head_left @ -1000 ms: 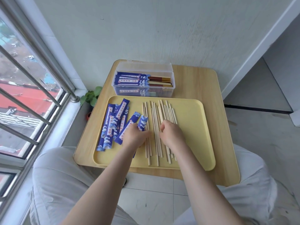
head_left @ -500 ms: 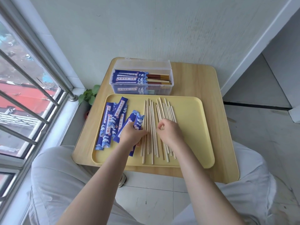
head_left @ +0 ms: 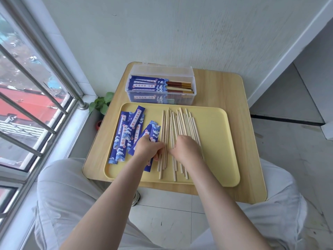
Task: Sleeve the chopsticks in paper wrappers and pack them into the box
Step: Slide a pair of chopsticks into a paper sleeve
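Observation:
Several bare wooden chopsticks [head_left: 180,121] lie side by side in the middle of a yellow tray [head_left: 221,141]. Loose blue paper wrappers [head_left: 126,130] are heaped on the tray's left part. My left hand [head_left: 146,149] holds one blue wrapper [head_left: 153,131] beneath its palm, and its fingertips touch the leftmost chopsticks. My right hand [head_left: 186,149] rests on the chopstick row, its fingers curled down onto a few sticks. Behind the tray, a clear plastic box [head_left: 191,98] holds sleeved chopsticks [head_left: 149,84] with dark ends sticking out.
The tray sits on a small wooden table [head_left: 245,109] against a white wall. A barred window [head_left: 36,105] runs along the left, with a small green plant [head_left: 102,103] beside the table. My knees flank the table's near edge.
My left hand slid the wrapper rightward until it met the chopsticks. The leftmost sticks have been pushed closer together. My right hand stayed on the row, shifting slightly.

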Action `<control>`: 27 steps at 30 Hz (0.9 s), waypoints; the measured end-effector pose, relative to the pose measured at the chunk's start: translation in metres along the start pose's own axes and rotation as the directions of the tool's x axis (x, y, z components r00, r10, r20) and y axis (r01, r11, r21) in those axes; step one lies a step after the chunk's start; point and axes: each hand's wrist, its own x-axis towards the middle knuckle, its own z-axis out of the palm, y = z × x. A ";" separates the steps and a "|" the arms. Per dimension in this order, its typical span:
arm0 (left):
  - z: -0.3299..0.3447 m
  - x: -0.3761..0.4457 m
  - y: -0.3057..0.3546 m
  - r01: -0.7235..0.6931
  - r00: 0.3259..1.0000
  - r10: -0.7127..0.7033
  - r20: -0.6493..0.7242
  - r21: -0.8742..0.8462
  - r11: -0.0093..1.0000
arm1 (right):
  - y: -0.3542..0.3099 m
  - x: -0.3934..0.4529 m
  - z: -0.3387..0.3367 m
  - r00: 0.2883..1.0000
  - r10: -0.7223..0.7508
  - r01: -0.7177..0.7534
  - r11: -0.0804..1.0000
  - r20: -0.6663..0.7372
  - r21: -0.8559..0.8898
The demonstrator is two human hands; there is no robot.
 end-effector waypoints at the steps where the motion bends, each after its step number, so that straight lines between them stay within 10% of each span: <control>1: 0.000 -0.001 0.000 0.000 1.000 0.000 0.009 0.003 1.000 | -0.001 -0.001 0.000 1.000 0.007 -0.007 1.000 0.004 -0.012; 13: -0.007 -0.012 0.003 -0.029 0.990 0.041 0.135 -0.092 0.995 | 0.006 0.007 -0.014 0.985 0.106 -0.142 0.945 0.135 0.295; 21: -0.017 -0.015 0.008 0.067 0.949 0.084 0.303 -0.455 0.888 | 0.029 0.002 -0.033 0.955 -0.156 -0.155 0.464 0.252 0.872; 27: -0.010 -0.020 0.025 0.051 0.962 0.113 0.247 -0.573 0.818 | 0.020 -0.008 -0.044 0.939 -0.300 -0.036 0.395 0.166 0.918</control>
